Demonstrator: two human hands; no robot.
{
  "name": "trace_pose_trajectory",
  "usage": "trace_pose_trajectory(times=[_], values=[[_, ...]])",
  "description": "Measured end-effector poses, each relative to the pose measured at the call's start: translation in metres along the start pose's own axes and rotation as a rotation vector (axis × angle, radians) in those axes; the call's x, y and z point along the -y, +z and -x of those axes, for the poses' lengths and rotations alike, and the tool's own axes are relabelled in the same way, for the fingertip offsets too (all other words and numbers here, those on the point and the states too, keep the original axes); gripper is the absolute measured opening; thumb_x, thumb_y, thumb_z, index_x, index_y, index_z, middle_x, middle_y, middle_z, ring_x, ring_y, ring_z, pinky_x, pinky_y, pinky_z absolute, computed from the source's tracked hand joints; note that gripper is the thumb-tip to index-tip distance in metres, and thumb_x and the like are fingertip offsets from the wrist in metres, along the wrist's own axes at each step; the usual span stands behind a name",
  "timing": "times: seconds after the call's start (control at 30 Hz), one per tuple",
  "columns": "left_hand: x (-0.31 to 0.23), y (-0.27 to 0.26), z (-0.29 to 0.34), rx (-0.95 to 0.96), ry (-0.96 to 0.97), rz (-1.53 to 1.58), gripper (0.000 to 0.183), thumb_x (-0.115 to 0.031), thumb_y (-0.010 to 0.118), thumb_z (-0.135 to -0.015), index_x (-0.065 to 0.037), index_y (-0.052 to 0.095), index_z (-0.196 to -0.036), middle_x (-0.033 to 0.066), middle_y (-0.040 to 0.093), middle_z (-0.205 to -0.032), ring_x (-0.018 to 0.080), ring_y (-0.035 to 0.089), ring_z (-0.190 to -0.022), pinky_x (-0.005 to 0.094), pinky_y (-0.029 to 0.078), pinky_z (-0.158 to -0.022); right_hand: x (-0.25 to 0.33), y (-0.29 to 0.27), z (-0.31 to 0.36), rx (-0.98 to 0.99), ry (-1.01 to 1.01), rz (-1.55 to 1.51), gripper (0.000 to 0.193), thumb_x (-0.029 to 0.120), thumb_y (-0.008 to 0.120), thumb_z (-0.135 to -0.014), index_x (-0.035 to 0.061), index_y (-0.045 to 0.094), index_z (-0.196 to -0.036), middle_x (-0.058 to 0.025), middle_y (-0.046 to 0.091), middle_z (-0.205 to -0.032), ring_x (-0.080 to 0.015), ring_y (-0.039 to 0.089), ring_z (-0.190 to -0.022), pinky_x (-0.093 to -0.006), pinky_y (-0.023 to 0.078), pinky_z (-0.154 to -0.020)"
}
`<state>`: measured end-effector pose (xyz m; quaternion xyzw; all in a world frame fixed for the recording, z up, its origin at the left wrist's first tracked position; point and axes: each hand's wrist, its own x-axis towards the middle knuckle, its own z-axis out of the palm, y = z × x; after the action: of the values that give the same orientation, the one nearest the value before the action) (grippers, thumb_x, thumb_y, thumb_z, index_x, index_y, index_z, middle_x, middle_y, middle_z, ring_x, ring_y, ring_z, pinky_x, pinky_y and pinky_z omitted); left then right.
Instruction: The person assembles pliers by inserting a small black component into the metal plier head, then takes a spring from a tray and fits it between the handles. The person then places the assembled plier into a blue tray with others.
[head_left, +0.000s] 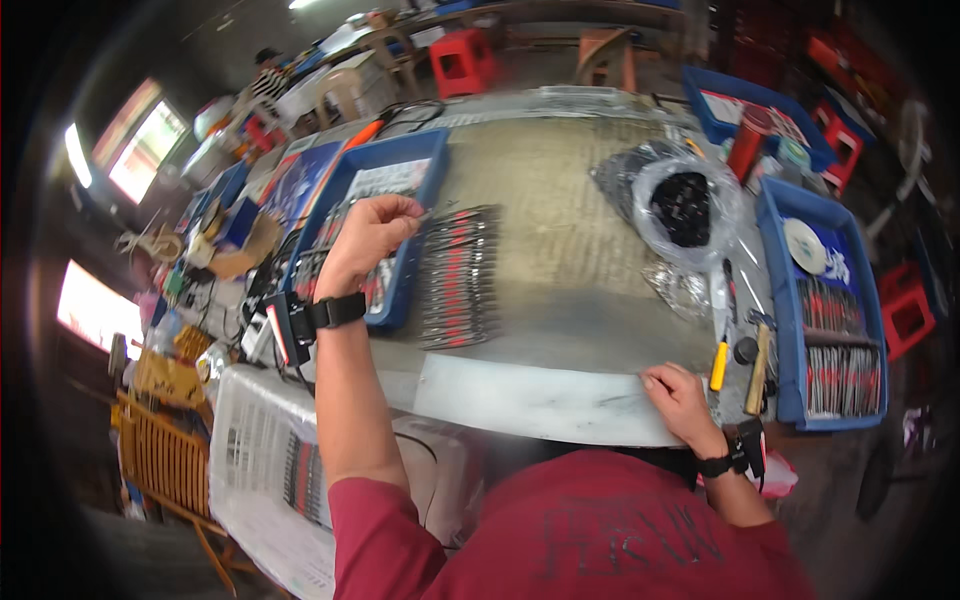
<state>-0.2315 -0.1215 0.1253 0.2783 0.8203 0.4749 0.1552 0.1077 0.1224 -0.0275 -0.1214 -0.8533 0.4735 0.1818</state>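
My left hand [375, 238] is raised over the right rim of a long blue tray [408, 285], its fingers pinched together. A thin dark tip shows at the fingertips, too small and blurred to name. Just right of it, a row of slim dark pieces with red middles [458, 278] lies side by side on the table. My right hand [682, 402] is closed at the right end of a whitish flat sheet [540, 398] along the table's near edge. Whatever its fingers hold, if anything, is hidden.
A clear bag of small black parts [684, 205] stands at the right back. Near it lie a yellow-handled screwdriver [719, 366] and a hammer [758, 370]. Another blue tray [790, 385] holds similar red-and-dark pieces. A translucent bin [250, 500] stands below my left forearm.
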Motion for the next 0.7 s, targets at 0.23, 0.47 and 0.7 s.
trace_pose_trajectory(times=[0.23, 0.47, 0.7], values=[[-0.053, 0.107, 0.003, 0.425, 0.246, -0.147, 0.016, -0.005, 0.061, -0.081, 0.004, 0.064, -0.094, 0.0048, 0.064, -0.079, 0.0101, 0.057, -0.076, 0.0267, 0.047, -0.071, 0.026, -0.02, -0.017, -0.239, -0.13, 0.009, 0.018, 0.011, 0.061, -0.085, 0.0002, 0.062, -0.1, -0.012, 0.058, -0.087, -0.0243, 0.057, -0.078, -0.0327, 0.045, -0.067], [-0.081, 0.187, 0.037, 0.825, 0.368, -0.061, 0.016, -0.003, 0.064, -0.085, 0.004, 0.065, -0.099, 0.0008, 0.064, -0.083, 0.004, 0.053, -0.075, 0.0197, 0.045, -0.066, 0.039, -0.036, -0.024, -0.279, -0.406, 0.255, 0.019, 0.016, 0.065, -0.082, 0.0006, 0.061, -0.093, -0.0118, 0.057, -0.084, -0.0304, 0.055, -0.078, -0.0402, 0.043, -0.069], [-0.084, 0.197, 0.05, 0.769, 0.134, 0.403, 0.024, -0.003, 0.07, -0.08, 0.005, 0.064, -0.102, 0.0071, 0.066, -0.089, 0.0125, 0.062, -0.077, 0.0246, 0.05, -0.069, 0.03, -0.045, -0.006, -0.148, -0.198, -0.13, 0.023, 0.022, 0.058, -0.092, 0.0007, 0.059, -0.083, -0.0095, 0.053, -0.068, -0.0257, 0.049, -0.061, -0.0338, 0.04, -0.058]])
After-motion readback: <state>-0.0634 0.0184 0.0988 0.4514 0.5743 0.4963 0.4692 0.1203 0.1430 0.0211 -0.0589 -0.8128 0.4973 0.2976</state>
